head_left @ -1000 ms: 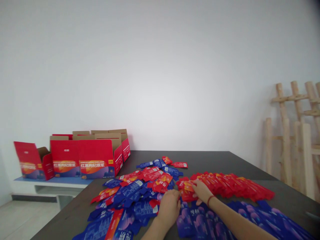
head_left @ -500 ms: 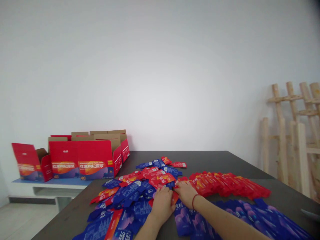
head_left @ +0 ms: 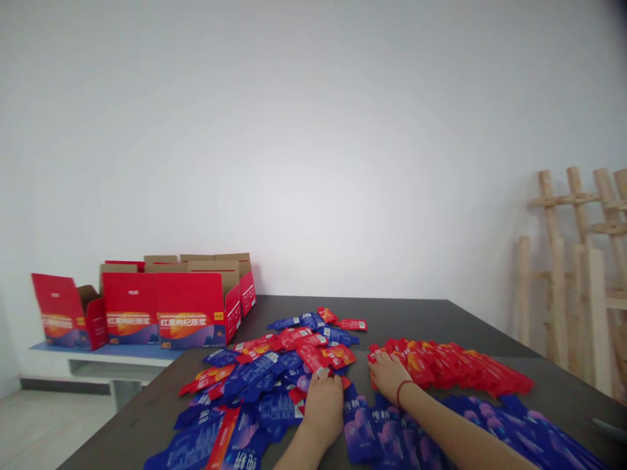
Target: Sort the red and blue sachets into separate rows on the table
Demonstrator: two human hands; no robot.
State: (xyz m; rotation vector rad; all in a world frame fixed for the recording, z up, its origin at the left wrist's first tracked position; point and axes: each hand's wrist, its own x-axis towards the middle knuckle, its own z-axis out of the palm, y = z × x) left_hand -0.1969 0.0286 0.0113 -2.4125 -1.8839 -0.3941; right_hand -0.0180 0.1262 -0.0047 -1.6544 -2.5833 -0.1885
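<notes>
Pouches (head_left: 360, 427) crowd left hand (head_left: 324, 399) and right hand (head_left: 388, 376), grips unclear, with boxes (head_left: 191, 300) far left

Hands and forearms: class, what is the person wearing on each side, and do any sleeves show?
The left hand wears no glove, and no band shows at its wrist. The right hand is gloveless too, with a thin red wristband. No sleeves are visible.

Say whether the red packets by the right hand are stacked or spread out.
Spread out: the red packets overlap in a long row across the table, running rightward from the right hand.
</notes>
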